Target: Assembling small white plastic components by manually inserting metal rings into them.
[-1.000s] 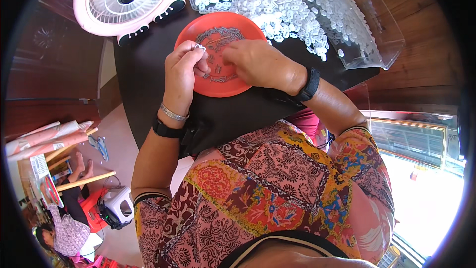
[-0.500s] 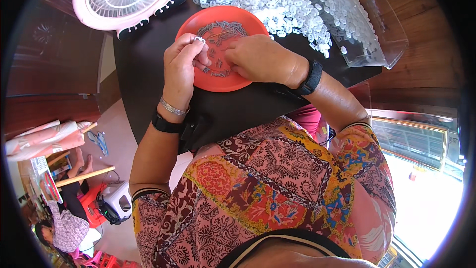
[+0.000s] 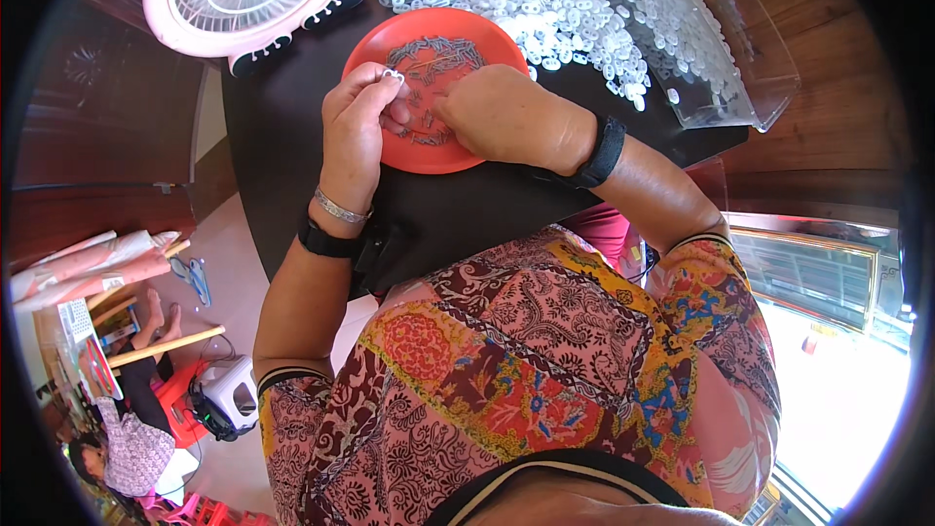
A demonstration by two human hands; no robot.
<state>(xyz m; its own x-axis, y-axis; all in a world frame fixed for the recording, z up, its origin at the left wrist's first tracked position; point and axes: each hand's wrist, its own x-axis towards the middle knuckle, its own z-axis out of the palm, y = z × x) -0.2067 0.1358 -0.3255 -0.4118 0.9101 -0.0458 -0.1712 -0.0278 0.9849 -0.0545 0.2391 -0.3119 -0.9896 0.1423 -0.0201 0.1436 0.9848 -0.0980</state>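
My left hand point(image 3: 355, 117) pinches a small white plastic piece point(image 3: 393, 76) between thumb and forefinger, above the left side of a round red plate point(image 3: 499, 34). Small grey metal screw-like pieces point(image 3: 450, 51) lie in the plate, most heaped toward its far side and others scattered nearer me. Over the plate's right side, my right hand point(image 3: 511, 117) is closed with its fingertips down near the loose metal pieces. The back of that hand hides what its fingers grip, if anything.
Beyond the plate spreads a big pile of white plastic pieces point(image 3: 545, 5). A clear plastic bin point(image 3: 769, 88) holding more lies at the far right. A pink fan point(image 3: 161, 10) stands far left on the dark table point(image 3: 282, 146). Another person point(image 3: 141, 448) is at the lower left.
My right hand has shifted slightly left, toward my left hand. The plate sits a touch farther up in view. My left hand keeps its pinch on the white piece.
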